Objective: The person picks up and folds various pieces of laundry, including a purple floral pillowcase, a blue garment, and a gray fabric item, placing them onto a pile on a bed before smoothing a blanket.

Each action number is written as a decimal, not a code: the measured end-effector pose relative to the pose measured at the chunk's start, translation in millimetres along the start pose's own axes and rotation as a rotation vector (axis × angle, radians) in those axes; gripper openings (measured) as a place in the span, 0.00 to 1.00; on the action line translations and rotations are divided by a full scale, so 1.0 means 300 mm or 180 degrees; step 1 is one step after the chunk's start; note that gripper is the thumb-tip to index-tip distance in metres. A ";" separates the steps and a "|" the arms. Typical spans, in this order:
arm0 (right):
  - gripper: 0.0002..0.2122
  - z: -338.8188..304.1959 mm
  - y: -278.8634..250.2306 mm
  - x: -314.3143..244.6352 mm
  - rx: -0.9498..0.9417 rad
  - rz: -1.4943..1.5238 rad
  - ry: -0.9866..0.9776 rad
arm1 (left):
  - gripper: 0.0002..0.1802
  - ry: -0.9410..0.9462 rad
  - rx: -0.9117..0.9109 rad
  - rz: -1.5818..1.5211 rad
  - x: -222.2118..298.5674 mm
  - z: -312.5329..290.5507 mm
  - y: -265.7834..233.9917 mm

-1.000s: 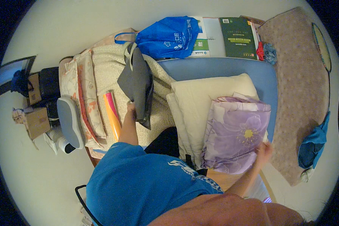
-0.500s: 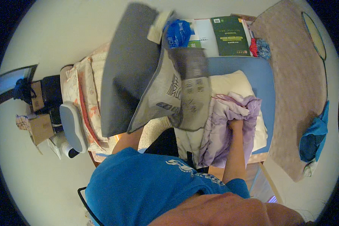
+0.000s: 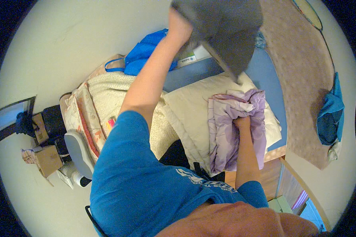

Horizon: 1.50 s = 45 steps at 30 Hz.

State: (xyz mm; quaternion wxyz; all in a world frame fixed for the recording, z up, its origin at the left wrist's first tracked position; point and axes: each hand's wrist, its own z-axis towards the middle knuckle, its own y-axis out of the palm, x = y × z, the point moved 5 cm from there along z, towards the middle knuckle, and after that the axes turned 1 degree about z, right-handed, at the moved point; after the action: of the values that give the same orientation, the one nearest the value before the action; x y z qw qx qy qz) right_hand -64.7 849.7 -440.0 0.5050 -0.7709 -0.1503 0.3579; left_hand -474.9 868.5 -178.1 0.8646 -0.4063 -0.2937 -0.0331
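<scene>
My left hand (image 3: 180, 27) is raised at the top of the view, closed on the edge of a dark grey storage bag (image 3: 233, 27). The bag hangs over the far side of the bed, blurred by motion, and its far part runs out of the picture. At the middle right, my right hand (image 3: 242, 121) is pressed into a folded purple and white patterned quilt (image 3: 225, 132), closed on its cloth; the fingertips are hidden in the fold. Beneath that quilt lies a thick cream quilt (image 3: 192, 104), spread toward my lap.
A blue bag (image 3: 146, 55) lies at the far edge of the blue mattress (image 3: 273, 75). Flowered bedding (image 3: 85, 114) and a cream fleecy blanket (image 3: 114, 89) lie to the left. A racket (image 3: 310, 15) and a teal cloth bag (image 3: 331, 118) are at the right. Cardboard boxes (image 3: 49, 160) stand far left.
My left hand has swung the grey storage bag up and to the right, away from my lap. The blue bag and fleecy blanket are now uncovered. My right hand stays at the purple quilt.
</scene>
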 end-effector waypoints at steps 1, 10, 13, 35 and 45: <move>0.22 0.010 -0.012 -0.042 0.0063 0.0033 -0.0074 | 0.10 0.0296 0.0081 0.0126 0.054 0.077 -0.043; 0.27 -0.001 0.042 0.048 0.0202 -0.0023 0.0442 | 0.07 0.3181 -0.0901 0.0091 0.454 0.126 0.032; 0.26 0.036 -0.013 -0.053 -0.0257 0.0132 0.0548 | 0.21 0.2756 -0.1829 0.1103 0.144 0.049 0.082; 0.27 0.099 -0.168 -0.164 -0.0633 0.0841 0.1163 | 0.32 -0.5279 0.2286 -0.2866 -0.198 -0.746 0.547; 0.27 0.086 -0.134 -0.152 -0.0319 0.0755 0.0864 | 0.21 -0.5295 0.1442 -0.5114 0.002 -0.802 0.602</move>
State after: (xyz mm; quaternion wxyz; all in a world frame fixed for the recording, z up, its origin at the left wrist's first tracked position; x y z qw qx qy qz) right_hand -109.5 857.9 -392.1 0.4359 -0.8486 -0.0065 0.2997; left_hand -305.3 815.3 -420.8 0.1905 0.1616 -0.9380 -0.2402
